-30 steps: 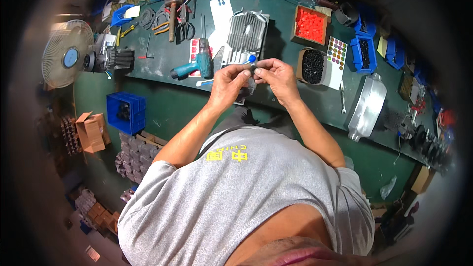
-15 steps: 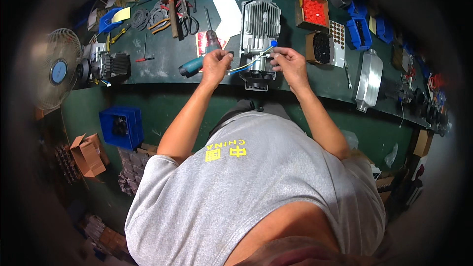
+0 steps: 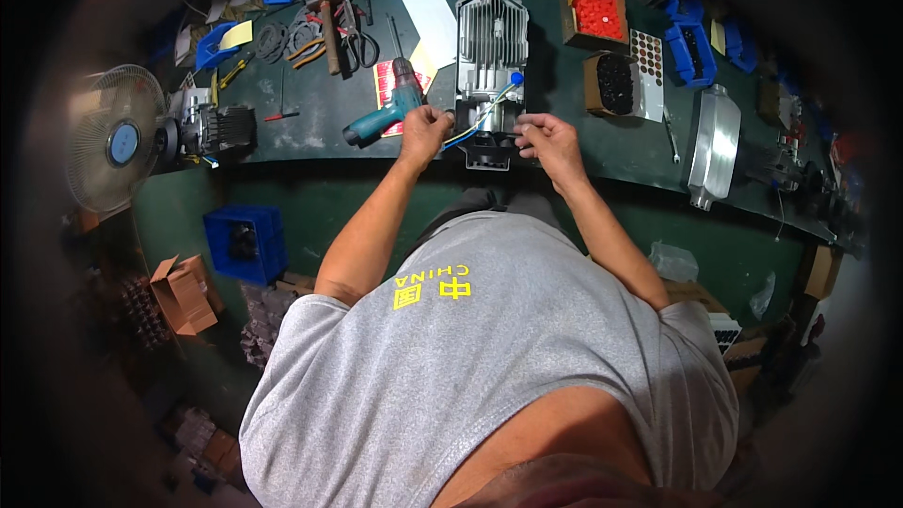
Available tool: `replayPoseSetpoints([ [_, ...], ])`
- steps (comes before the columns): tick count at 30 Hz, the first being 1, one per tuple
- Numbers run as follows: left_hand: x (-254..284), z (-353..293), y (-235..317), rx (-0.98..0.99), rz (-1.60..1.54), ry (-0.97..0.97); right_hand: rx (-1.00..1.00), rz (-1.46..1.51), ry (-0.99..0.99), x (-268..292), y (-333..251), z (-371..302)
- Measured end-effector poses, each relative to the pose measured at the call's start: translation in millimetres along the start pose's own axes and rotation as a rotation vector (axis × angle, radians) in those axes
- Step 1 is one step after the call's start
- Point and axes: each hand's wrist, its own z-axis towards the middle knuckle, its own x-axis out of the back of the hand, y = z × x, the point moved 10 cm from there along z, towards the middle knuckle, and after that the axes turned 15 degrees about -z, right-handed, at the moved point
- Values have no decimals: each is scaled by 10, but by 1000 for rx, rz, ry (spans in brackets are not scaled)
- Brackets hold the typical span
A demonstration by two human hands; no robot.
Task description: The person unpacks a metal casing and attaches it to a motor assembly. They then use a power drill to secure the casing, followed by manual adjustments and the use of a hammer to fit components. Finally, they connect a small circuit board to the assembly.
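Green desk [image 3: 315, 132], from near edge outward: the left hand's [image 3: 426, 136] curled fingers and the right hand's [image 3: 553, 146] bent fingers flank thin wires [image 3: 485, 116]; whether either grips anything cannot be told. Light handling should best spare the wires, which cross the finned motor [image 3: 491, 56]. Beyond: a box [image 3: 585, 39] of red parts [image 3: 594, 11].

Brightly lit workbench [image 3: 324, 134], dark blurred rim, bowed edges, glare on silver casing [image 3: 716, 146]

Motor [image 3: 494, 33], twelve o'clock: ribbed metal, dull. Drill [image 3: 395, 108], eleven o'clock: matt plastic body. Canister [image 3: 715, 146], between two and three o'clock: smooth, glossy metal. Crate [image 3: 261, 265], nine o'clock: plastic. Shirt [image 3: 489, 348], six o'clock: matt cloth. Tabletop [image 3: 315, 94]: smooth, scuffed.
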Motion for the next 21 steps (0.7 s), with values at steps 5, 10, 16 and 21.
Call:
replayPoseSetpoints([
  [5,-61,-19,148,-59,165,6,3,-4,-19,112,45,50],
  [10,-153,-59,389,-240,455,40,10,-21,-45,176,68,96],
  [16,-330,-105,578,-187,770,48,1,-16,-60,233,137,127],
  [21,-354,-20,547,-153,885,63,-9,-39,-86,270,138,114],
])
